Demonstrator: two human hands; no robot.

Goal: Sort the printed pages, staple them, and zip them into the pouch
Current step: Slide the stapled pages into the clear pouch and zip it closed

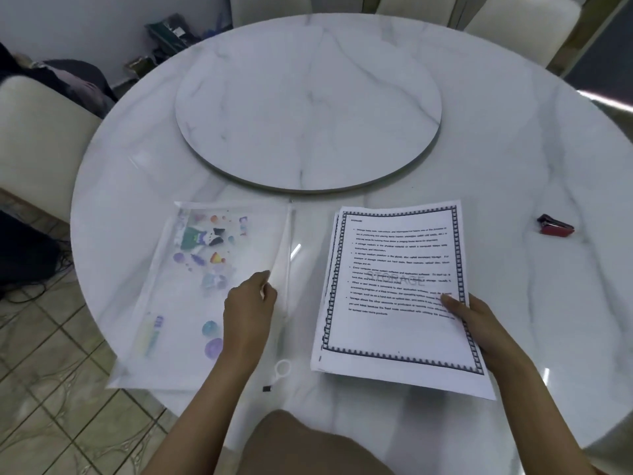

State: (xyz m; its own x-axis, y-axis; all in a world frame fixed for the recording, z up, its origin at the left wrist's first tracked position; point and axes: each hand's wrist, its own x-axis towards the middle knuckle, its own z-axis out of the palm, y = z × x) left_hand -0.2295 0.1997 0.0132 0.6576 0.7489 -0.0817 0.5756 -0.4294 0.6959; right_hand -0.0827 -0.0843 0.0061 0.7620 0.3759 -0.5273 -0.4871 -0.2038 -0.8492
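Note:
A stack of printed pages (394, 286) with a dark patterned border lies on the marble table, slightly fanned at its left edge. My right hand (476, 317) grips the stack's right edge, thumb on top of the top sheet. A clear zip pouch (191, 293) with colourful cartoon prints lies flat to the left of the pages. My left hand (250, 299) pinches the pouch's top layer near its right zipper edge. The pouch's white ring pull (283, 367) sits at the near end of the zipper. A red and black stapler (555, 227) lies on the table far right.
A round marble turntable (308, 108) fills the table's middle. A small dark object (267, 389) lies near the ring pull. Cream chairs (37, 138) stand at the left and along the far side. The table edge (113, 368) drops to tiled floor at the lower left.

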